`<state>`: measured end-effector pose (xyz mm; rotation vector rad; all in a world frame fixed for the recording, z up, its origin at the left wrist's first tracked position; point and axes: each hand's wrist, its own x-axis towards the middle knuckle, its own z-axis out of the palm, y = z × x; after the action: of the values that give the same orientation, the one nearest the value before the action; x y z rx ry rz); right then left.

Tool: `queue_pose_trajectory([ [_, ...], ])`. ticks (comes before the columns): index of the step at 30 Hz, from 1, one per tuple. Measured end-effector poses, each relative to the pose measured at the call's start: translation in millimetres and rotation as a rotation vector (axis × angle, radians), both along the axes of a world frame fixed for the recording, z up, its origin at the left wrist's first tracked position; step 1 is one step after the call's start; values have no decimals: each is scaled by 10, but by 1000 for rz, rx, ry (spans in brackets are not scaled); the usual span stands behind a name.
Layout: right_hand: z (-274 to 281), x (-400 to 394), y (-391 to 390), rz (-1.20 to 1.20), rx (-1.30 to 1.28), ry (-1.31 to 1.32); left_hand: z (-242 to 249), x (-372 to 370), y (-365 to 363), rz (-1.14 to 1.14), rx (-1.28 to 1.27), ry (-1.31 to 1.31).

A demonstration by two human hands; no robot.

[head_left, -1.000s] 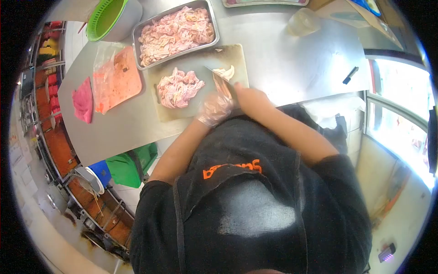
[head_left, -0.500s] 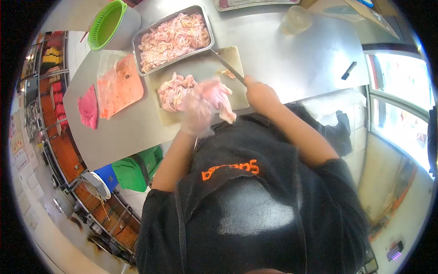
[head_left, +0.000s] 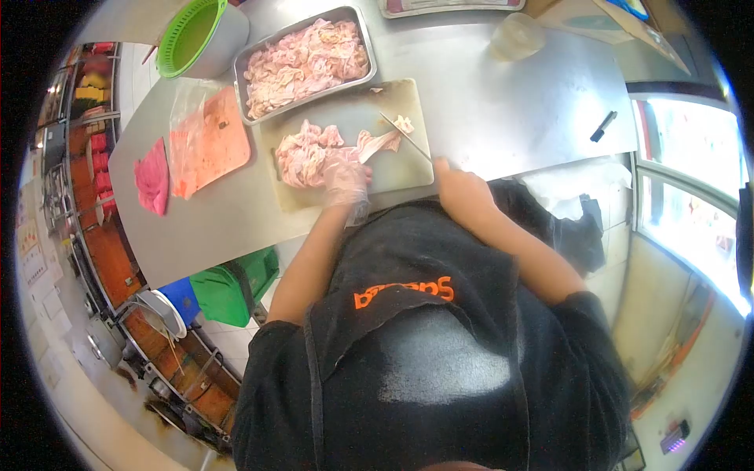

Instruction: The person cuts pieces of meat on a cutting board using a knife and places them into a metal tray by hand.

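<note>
My left hand (head_left: pixel 346 179), in a clear plastic glove, is closed on a piece of raw chicken (head_left: pixel 375 146) that lies stretched across the cutting board (head_left: pixel 365 111). My right hand (head_left: pixel 463 187) grips a knife (head_left: pixel 413 140), its blade slanting over the board at the right end of that piece. A small pale bit (head_left: pixel 404 124) sits by the blade. Left of the piece, a heap of raw chicken (head_left: pixel 302 155) rests on the board, next to my gloved hand. Behind the board, a metal tray (head_left: pixel 369 69) is filled with more pale pink chicken.
A pink cutting board (head_left: pixel 232 149) partly under a plastic bag, and a pink cloth (head_left: pixel 151 177), lie at the left. A grey bucket with a green basket (head_left: pixel 184 47) stands behind them. On the right are a clear container (head_left: pixel 518 38) and a black marker (head_left: pixel 603 125).
The chicken piece, lifted in my left hand before, now lies stretched on the board. My right hand has brought the knife down and nearer, with its blade at the piece's right end.
</note>
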<state>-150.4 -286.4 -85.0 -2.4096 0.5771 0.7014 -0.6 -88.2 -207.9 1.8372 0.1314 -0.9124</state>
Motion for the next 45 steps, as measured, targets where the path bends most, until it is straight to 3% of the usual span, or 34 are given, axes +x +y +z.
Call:
queue_pose_trajectory([
  [2,-21,22,23,2,-16,-16,-56,25,14,-82,47,-4],
  [4,-51,33,76,119,70,-9,187,41,-61,-635,510,-994],
  [7,-200,27,151,68,42,7,640,-68,-76,-644,452,-842],
  [8,-258,31,171,74,40,5,607,-57,-116,-638,452,-843],
  [10,-330,65,215,46,32,-25,483,19,-206,-939,678,-952],
  [13,-366,133,284,27,50,-194,399,67,-149,-956,519,-997],
  [16,-452,473,347,69,97,-184,471,64,-164,-1115,585,-890],
  [17,-462,555,347,62,107,-195,570,23,-124,-1123,598,-896],
  [19,-440,651,331,139,65,-177,832,-137,-29,-1100,172,-755],
  [20,-445,642,286,128,64,-183,876,-132,-29,-1110,171,-761],
  [22,-410,559,156,49,116,-198,966,-96,-59,-687,-116,-533],
  [23,-381,504,97,43,114,-195,997,-37,-98,-692,-120,-532],
  [26,-117,350,-12,-96,67,-67,1034,200,-342,-741,77,-563],
  [28,-122,276,-43,-78,-2,-124,910,322,-464,-804,515,-206],
  [31,-149,208,36,76,63,-80,873,334,-504,-736,537,-205],
  [36,-103,175,87,7,33,-43,430,386,-229,-638,514,-143],
  [38,-78,176,57,-46,6,-42,391,429,-191,-762,569,-248],
  [41,-135,147,26,-36,-49,-64,120,409,-109,-713,483,-391],
  [45,-169,140,120,62,57,-78,319,418,-239,-693,514,-288],
])
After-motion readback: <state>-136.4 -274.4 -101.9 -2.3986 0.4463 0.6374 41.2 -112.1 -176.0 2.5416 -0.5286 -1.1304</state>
